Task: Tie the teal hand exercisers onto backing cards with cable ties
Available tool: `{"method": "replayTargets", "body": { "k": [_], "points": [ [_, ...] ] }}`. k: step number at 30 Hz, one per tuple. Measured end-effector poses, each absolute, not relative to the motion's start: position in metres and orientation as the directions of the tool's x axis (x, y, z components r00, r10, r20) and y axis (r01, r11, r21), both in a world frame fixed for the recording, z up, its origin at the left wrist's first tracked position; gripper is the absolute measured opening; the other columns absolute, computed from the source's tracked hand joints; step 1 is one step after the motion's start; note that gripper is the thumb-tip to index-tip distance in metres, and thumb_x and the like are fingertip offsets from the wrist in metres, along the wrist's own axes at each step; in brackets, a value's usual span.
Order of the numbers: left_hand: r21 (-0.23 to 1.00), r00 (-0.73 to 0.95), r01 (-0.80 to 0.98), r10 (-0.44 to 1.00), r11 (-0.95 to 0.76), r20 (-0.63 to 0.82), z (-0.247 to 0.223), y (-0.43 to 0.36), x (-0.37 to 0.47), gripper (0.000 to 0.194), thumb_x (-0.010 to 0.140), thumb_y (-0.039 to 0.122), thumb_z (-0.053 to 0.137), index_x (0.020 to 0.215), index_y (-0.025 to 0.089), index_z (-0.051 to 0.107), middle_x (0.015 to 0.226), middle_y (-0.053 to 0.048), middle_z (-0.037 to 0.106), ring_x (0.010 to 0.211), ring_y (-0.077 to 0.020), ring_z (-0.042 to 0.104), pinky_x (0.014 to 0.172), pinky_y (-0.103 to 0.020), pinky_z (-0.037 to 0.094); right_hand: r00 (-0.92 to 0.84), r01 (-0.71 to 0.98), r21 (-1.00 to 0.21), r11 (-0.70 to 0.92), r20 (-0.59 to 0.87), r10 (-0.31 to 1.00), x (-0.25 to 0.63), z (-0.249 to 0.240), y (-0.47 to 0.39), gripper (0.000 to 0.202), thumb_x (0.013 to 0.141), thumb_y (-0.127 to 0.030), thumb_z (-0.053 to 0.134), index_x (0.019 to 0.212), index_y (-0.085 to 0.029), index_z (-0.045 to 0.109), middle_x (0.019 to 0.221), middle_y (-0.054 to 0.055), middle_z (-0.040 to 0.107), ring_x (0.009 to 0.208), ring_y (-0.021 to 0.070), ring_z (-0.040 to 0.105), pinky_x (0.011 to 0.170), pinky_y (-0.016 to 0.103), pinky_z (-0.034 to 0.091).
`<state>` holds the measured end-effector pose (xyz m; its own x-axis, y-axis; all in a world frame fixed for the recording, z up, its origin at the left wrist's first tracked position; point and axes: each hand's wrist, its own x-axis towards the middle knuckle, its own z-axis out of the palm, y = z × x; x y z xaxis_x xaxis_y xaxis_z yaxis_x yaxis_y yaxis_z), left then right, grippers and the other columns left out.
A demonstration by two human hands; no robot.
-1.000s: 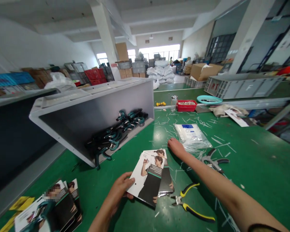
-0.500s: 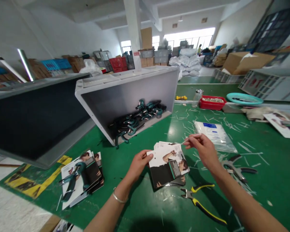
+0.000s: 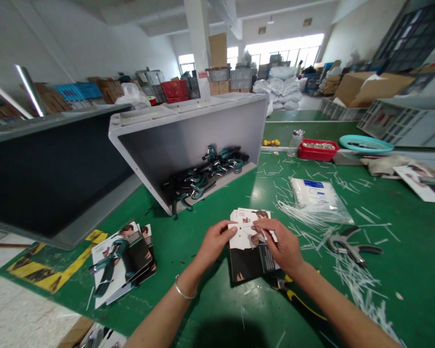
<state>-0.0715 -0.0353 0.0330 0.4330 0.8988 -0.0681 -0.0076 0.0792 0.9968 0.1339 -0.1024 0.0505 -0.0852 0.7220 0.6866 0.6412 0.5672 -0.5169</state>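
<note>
Workbench: 1 tool set on cards, crated tools remaining.
Printed card pinched by left hand; right hand closed, contents unclear.

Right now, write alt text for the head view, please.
A person's left grip holds printed cards by one edge; the right grip covers part of their front. Beyond is a gray bin of teal-handled tools; white strips and pliers lie right on the green table.

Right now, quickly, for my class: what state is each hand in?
Left hand: closed, pinching a printed card by its edge.
Right hand: fingers bent over the card; whether they grip anything cannot be told.
</note>
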Motion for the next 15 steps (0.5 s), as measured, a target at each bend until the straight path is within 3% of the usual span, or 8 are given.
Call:
{"method": "replayTargets", "body": {
  "k": [4,7,9,12,15],
  "points": [
    [1.000,0.462,0.015,0.887,0.020,-0.025,0.041,-0.038,-0.069,0.040,0.081,0.043,0.069,0.108,0.013,0.071,0.092,-0.007,0.071,0.074,-0.0148,0.059,0.066,-0.024,0.045,-0.170,0.601,-0.564,0.566,0.602,0.780,0.133,0.049,-0.095,0.020,0.095,-0.015,0.050,0.109,-0.023,0.062,0.115,0.008,0.067,0.112,0.0216,0.060,0.097,0.039,0.046],
    [0.999,0.509,0.020,0.861,-0.038,0.022,0.054,-0.039,-0.068,0.039,0.082,0.043,0.068,0.108,0.015,0.071,0.098,-0.007,0.071,0.079,-0.0157,0.059,0.070,-0.024,0.045,-0.224,0.569,-0.676,0.468,0.421,0.879,0.137,0.057,-0.088,0.013,0.093,-0.022,0.054,0.098,-0.023,0.066,0.111,0.007,0.068,0.107,0.0229,0.060,0.097,0.041,0.044],
    [0.999,0.513,0.027,0.858,-0.039,0.019,0.059,-0.040,-0.069,0.038,0.086,0.047,0.062,0.105,0.015,0.071,0.095,-0.006,0.071,0.079,-0.0157,0.060,0.069,-0.024,0.046,-0.208,0.502,-0.794,0.344,0.275,0.939,0.141,0.064,-0.084,0.012,0.093,-0.028,0.056,0.094,-0.022,0.066,0.097,0.004,0.069,0.091,0.0196,0.062,0.086,0.035,0.047],
    [0.997,0.505,0.071,0.862,0.005,-0.040,0.055,-0.044,-0.075,0.043,0.091,0.053,0.050,0.098,0.015,0.069,0.070,-0.001,0.064,0.060,-0.0120,0.054,0.057,-0.022,0.042,-0.158,0.375,-0.913,0.162,0.109,0.981,0.148,0.070,-0.081,0.018,0.090,-0.038,0.060,0.092,-0.021,0.065,0.084,0.001,0.065,0.073,0.0148,0.058,0.067,0.027,0.046],
    [0.994,0.536,0.084,0.838,0.066,-0.101,0.042,-0.055,-0.083,0.036,0.085,0.049,0.061,0.097,0.015,0.064,0.066,0.002,0.059,0.053,-0.0090,0.050,0.052,-0.020,0.040,-0.158,0.261,-0.962,0.076,0.035,0.987,0.152,0.067,-0.081,0.025,0.086,-0.045,0.063,0.090,-0.020,0.063,0.075,-0.001,0.059,0.064,0.0128,0.053,0.058,0.024,0.040]
  ]
}}
